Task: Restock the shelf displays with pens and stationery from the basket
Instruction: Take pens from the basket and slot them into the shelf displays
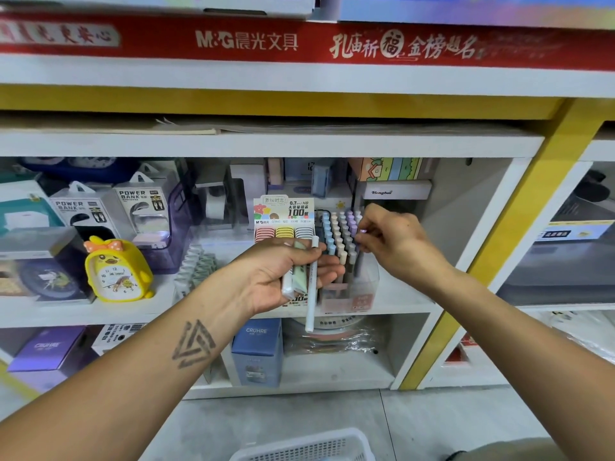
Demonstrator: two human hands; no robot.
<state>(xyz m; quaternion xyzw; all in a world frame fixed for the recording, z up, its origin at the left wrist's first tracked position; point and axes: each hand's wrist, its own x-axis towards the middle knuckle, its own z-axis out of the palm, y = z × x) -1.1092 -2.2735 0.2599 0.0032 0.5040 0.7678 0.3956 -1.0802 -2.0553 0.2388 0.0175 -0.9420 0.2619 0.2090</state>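
Observation:
My left hand (286, 274) grips a small bunch of pastel pens (311, 287), white, pale green and pale blue, their ends hanging down past my palm. My right hand (389, 241) pinches the lilac cap of a pen (362, 231) at the right edge of the clear pen display box (349, 294), which stands on the middle shelf filled with rows of blue, peach and lilac pens (339, 231). Behind my left hand is a pencil-lead display card (283, 211). A white mesh basket (309, 447) sits on the floor at the bottom edge.
A yellow duck clock (116, 267) and power bank boxes (139, 207) stand to the left on the same shelf. Blue and purple boxes (256, 351) fill the shelf below. A yellow post (492, 244) borders the bay on the right.

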